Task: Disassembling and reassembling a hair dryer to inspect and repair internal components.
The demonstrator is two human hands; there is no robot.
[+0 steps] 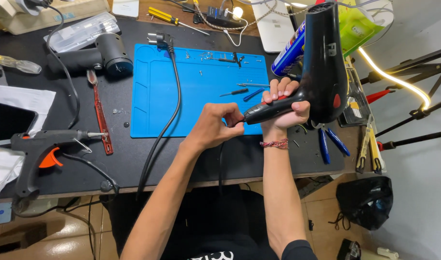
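The right hand [284, 107] is gripping the handle of a black hair dryer [321, 67], fingers wrapped tight around it, holding it up above the near right corner of the blue silicone work mat [157, 106] with the barrel pointing upward. The left hand [215, 126] is pinching at the butt of the handle, fingertips closed where the black power cord [168, 115] would enter; what exactly they are grasping I cannot tell, it is too small.

The dryer is hanging in the air on one grip, so a slip could be dropping it onto the loose screws [201, 73] and small screwdriver [234, 92] lying on the mat, scattering them. The cord is trailing over the desk edge, and a tug could be dragging its plug [161, 39] through those parts. The blue-handled pliers [330, 143] are lying just beside the right wrist, easy to be knocking off.
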